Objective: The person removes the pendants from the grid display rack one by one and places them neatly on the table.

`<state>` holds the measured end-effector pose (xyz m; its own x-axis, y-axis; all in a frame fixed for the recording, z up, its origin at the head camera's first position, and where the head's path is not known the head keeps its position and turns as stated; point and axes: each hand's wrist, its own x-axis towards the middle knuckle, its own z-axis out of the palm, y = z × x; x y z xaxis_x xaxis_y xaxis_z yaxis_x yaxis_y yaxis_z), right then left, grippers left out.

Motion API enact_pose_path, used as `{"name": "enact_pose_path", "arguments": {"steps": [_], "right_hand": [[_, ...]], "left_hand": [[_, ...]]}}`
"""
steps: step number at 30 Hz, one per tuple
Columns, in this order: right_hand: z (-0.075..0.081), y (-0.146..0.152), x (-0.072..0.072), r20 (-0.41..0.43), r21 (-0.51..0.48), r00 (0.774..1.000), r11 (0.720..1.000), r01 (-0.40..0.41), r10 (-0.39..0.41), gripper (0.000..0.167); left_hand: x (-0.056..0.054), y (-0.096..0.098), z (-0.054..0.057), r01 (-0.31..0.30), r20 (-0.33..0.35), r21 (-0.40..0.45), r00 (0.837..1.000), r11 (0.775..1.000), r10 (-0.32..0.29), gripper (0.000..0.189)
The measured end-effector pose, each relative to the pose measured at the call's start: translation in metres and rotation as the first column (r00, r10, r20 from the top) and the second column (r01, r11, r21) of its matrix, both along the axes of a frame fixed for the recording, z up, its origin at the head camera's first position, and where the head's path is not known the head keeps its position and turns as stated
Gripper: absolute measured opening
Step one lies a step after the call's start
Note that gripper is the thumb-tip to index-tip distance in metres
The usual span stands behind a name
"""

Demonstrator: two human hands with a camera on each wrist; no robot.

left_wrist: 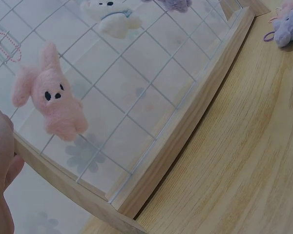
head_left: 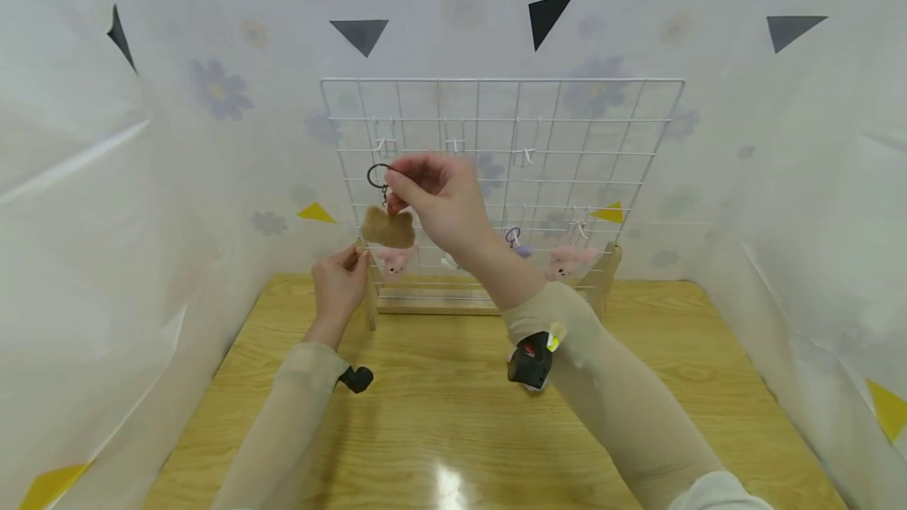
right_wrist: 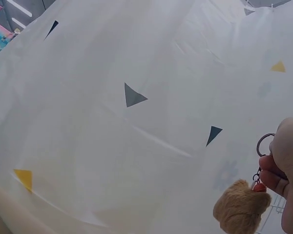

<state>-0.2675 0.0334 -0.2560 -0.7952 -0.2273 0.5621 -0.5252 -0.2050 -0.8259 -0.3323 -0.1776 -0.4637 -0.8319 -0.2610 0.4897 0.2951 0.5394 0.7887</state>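
Observation:
My right hand (head_left: 453, 203) is raised in front of the wire grid rack (head_left: 496, 80), pinching the dark metal ring (head_left: 370, 176) of a plush keychain. Its fuzzy brown body (head_left: 388, 228) hangs below the fingers, and a small red-orange bead (right_wrist: 259, 187) shows at its top in the right wrist view. At the rack's left side, my left hand (head_left: 338, 287) grips the wooden upright (left_wrist: 63, 175) between thumb and fingers. Beside that hand a pink plush rabbit (left_wrist: 56, 105) hangs on the grid by a beaded chain. The brown plush partly covers the rabbit in the head view.
White hooks (head_left: 524, 156) stick out of the grid's upper part. Lower down hang a white plush (left_wrist: 118, 22), a purple plush (head_left: 523, 251) and another pink plush (head_left: 567, 260). A purple plush (left_wrist: 288, 30) lies on the wooden table (head_left: 425, 408), partly hidden by my right wrist in the head view.

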Motion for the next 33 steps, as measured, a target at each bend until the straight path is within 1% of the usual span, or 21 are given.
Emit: {"name": "enact_pose_path", "arguments": {"steps": [6, 8, 14, 20, 25, 28, 33], "right_hand": [[-0.001, 0.006, 0.012, -0.036, 0.026, 0.999, 1.000, -0.014, 0.015, 0.008], [-0.003, 0.009, 0.016, -0.034, 0.033, 0.999, 0.999, -0.020, 0.021, 0.008], [-0.011, 0.016, 0.025, 0.007, 0.036, 1.000, 0.999, -0.027, 0.027, 0.007], [-0.018, 0.023, 0.032, 0.002, 0.018, 0.999, 0.999, -0.035, 0.035, 0.005], [-0.026, 0.033, 0.039, 0.034, 0.057, 0.999, 0.998, -0.035, 0.033, 0.006], [-0.031, 0.038, 0.041, 0.051, 0.082, 0.998, 0.996, -0.036, 0.032, 0.009], [-0.040, 0.046, 0.045, 0.065, 0.101, 0.997, 0.994, -0.044, 0.038, 0.008]], "left_hand": [[0.000, -0.002, 0.000, -0.003, 0.021, -0.002, 1.000, 1.000, 0.003, 0.031], [0.000, -0.002, 0.001, -0.003, 0.026, 0.000, 1.000, 1.000, 0.003, 0.031], [0.000, -0.004, 0.000, 0.004, 0.012, -0.005, 1.000, 1.000, -0.004, 0.029], [-0.001, -0.005, 0.000, 0.007, -0.017, -0.024, 1.000, 1.000, -0.008, 0.029], [0.002, -0.004, 0.001, 0.016, -0.022, -0.014, 1.000, 1.000, -0.016, 0.028], [0.003, -0.004, 0.003, 0.011, -0.020, -0.010, 1.000, 1.000, -0.011, 0.027], [0.002, -0.004, 0.005, 0.005, -0.022, -0.010, 1.000, 1.000, -0.006, 0.025]]}}
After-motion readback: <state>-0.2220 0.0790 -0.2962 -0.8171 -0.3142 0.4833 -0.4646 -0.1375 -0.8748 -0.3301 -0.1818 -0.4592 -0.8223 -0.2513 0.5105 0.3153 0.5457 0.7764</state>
